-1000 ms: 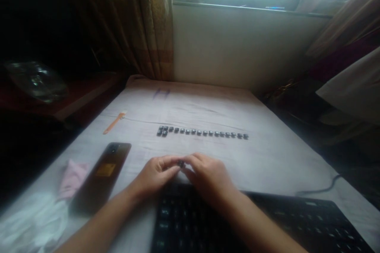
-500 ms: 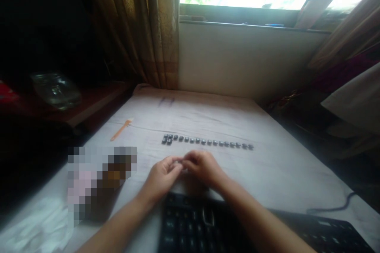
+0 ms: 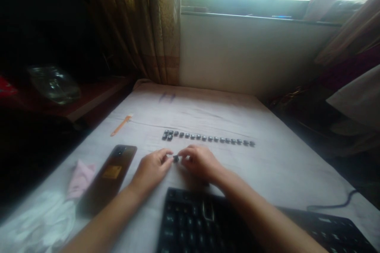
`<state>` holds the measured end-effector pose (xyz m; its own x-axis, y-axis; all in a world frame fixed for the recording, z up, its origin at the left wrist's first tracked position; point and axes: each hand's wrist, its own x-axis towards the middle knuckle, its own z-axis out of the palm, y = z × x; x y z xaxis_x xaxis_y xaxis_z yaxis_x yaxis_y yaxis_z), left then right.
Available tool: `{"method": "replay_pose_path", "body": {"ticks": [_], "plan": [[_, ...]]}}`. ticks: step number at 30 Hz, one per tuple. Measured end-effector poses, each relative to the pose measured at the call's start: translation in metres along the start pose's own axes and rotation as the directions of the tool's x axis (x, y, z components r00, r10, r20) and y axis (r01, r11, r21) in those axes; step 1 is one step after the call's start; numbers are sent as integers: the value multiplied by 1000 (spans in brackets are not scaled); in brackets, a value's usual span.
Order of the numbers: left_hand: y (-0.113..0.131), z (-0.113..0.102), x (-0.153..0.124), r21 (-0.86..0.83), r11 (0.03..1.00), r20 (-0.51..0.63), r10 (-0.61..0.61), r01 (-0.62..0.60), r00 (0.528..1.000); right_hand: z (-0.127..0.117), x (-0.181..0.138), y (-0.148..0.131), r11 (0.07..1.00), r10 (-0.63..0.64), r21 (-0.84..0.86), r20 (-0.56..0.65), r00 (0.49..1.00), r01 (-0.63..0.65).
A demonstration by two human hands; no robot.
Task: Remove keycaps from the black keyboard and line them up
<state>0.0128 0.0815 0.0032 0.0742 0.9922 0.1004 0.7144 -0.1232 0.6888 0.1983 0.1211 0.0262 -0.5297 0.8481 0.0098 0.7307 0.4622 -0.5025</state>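
Observation:
My left hand (image 3: 151,168) and my right hand (image 3: 200,162) meet fingertip to fingertip over the white cloth, just beyond the black keyboard (image 3: 208,225). Between their pinched fingers sits a small dark keycap (image 3: 175,159), held by both hands. Farther out lies a straight row of several loose keycaps (image 3: 208,138), with two stacked pairs at its left end. The keyboard shows a bare gap (image 3: 208,212) where keys are gone.
A brown phone (image 3: 111,172) lies left of my hands, with a pink cloth (image 3: 80,173) and white cloth (image 3: 38,221) beside it. An orange tool (image 3: 121,125) rests farther back. A cable (image 3: 332,205) trails off right. Curtains and a window sill stand behind.
My hands moved forward off the keyboard's top edge toward the keycap row, still pinched together on the small keycap. The camera shifted slightly.

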Motion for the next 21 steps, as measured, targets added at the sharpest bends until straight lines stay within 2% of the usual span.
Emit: {"method": "replay_pose_path", "body": {"ticks": [3, 5, 13, 21], "plan": [[-1, 1, -1, 98, 990, -2, 106, -106, 994, 8, 4, 1, 995, -35, -89, 16, 999, 37], [-1, 2, -2, 138, 982, 16, 129, -130, 992, 12, 8, 2, 991, -43, -122, 33, 999, 46], [1, 3, 0, 176, 979, 6, 105, -104, 994, 9, 14, -2, 982, -58, -174, 56, 997, 67], [3, 4, 1, 226, 972, -5, 60, -58, 998, 13, 14, -3, 981, 27, -190, -2, 1000, -27]]}}
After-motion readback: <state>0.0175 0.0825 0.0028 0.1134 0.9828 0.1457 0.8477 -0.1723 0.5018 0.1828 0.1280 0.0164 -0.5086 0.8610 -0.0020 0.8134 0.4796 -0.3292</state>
